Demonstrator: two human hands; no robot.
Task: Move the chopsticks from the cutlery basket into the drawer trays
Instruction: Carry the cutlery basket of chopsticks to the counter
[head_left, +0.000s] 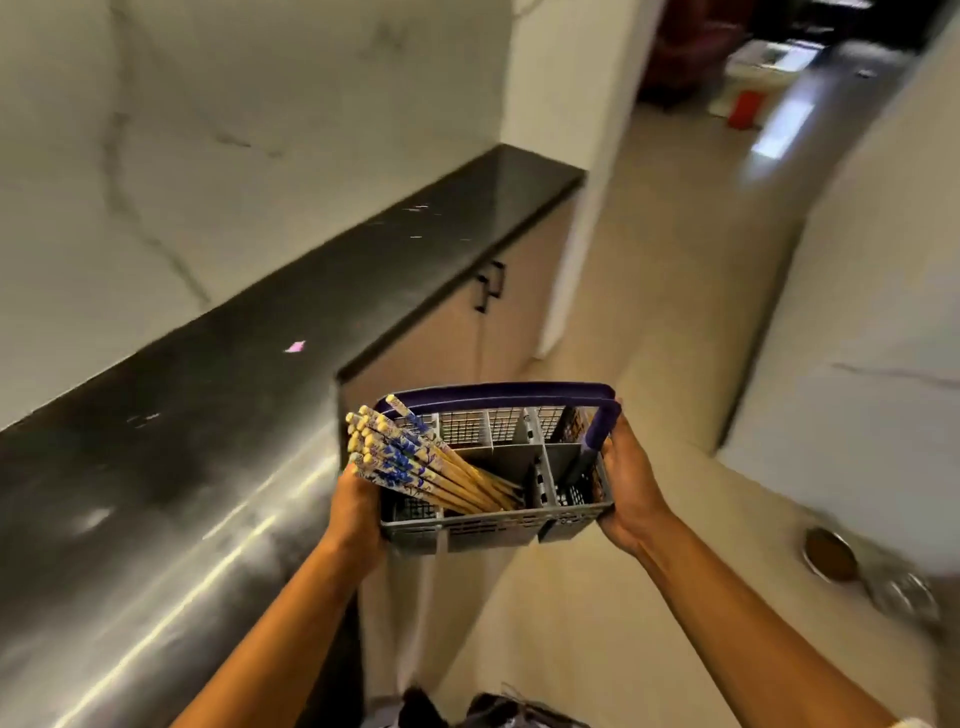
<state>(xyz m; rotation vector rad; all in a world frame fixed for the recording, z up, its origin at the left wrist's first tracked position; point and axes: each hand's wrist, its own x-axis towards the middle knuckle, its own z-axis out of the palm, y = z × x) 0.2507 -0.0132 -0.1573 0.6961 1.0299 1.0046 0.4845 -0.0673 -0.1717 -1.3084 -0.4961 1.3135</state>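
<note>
Both hands, the left hand and right hand, have a tight grip on the cutlery basket ends to keep it level, so the chopsticks leaning inside stay put.

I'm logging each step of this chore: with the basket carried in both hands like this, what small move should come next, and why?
Probably set the cutlery basket down on the dark counter beside it. The left hand and right hand both grip its ends, so neither is free to lift the chopsticks, and no drawer trays are in view.
</note>
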